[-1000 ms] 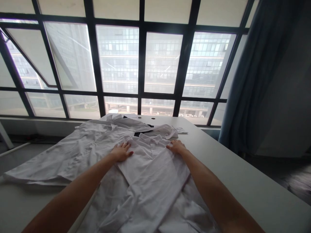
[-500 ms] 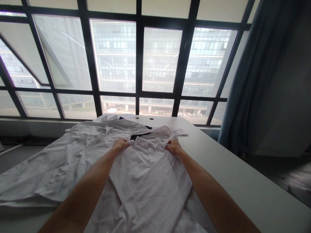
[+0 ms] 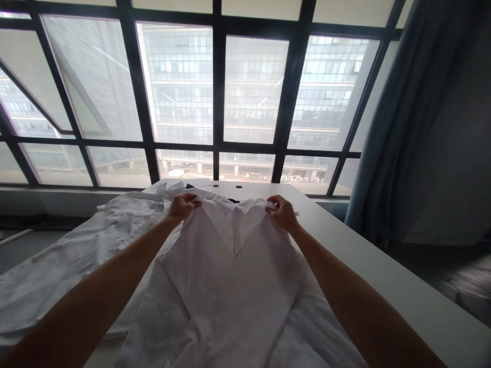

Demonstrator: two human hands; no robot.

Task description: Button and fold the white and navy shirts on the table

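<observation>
A white collared shirt (image 3: 233,276) hangs stretched between my two hands above the white table (image 3: 383,286). My left hand (image 3: 182,205) is closed on the shirt's left shoulder. The right shoulder is pinched in my right hand (image 3: 283,212). The shirt's open V neck (image 3: 235,230) faces me, and its lower part still drapes over the table. More white garments (image 3: 76,255) lie spread on the table to the left, partly under the lifted shirt.
A dark piece of cloth (image 3: 230,198) peeks out behind the shirt near the table's far end. A large grid window (image 3: 215,102) fills the background. A blue-grey curtain (image 3: 402,128) hangs at the right, past the table's right edge.
My hands went from lying flat on the shirt to pinching its shoulders, then lifted the top of the shirt up and away from the table.
</observation>
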